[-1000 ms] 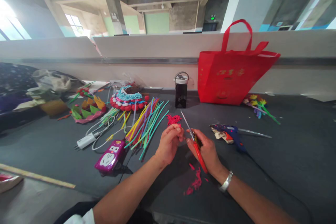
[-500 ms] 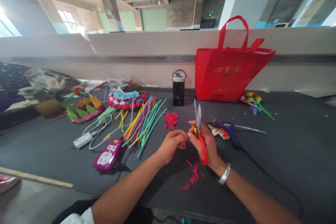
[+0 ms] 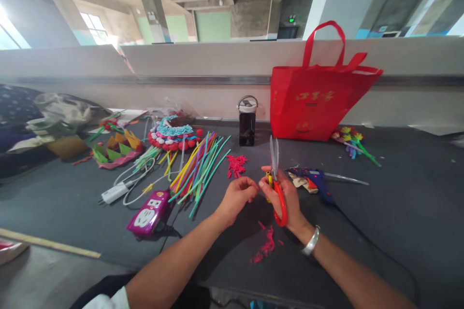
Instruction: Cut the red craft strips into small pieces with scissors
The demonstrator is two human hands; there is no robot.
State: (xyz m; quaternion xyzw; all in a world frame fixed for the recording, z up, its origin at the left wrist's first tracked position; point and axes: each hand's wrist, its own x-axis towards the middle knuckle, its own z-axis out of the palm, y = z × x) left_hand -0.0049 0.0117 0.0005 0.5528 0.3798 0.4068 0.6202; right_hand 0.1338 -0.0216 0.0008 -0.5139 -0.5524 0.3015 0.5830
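red plastic and bare metal: one pair of scissors [image 3: 280, 210], held in the right hand [image 3: 293, 200] above the dark table [image 3: 391, 212], blades pointing up and away from the person, tips slightly apart, the visible handle loop glossy and rounded. beside the blades, one small yellow part [image 3: 269, 181]; whether it belongs to the scissors cannot be told. left hand [image 3: 237, 200]: fingers drawn narrow, tips together near the right thumb; whether anything is pinched there cannot be told. one heap of short red pieces [image 3: 237, 166], stubby and bright, on the table beyond the left hand. one loose trail of red scraps [image 3: 267, 244], thinner and ragged, on the near side of the hands. one sheaf of long coloured strips [image 3: 203, 169], green, yellow, purple and pink, fanned to the left. one blue glue gun [image 3: 321, 186], lying to the right.
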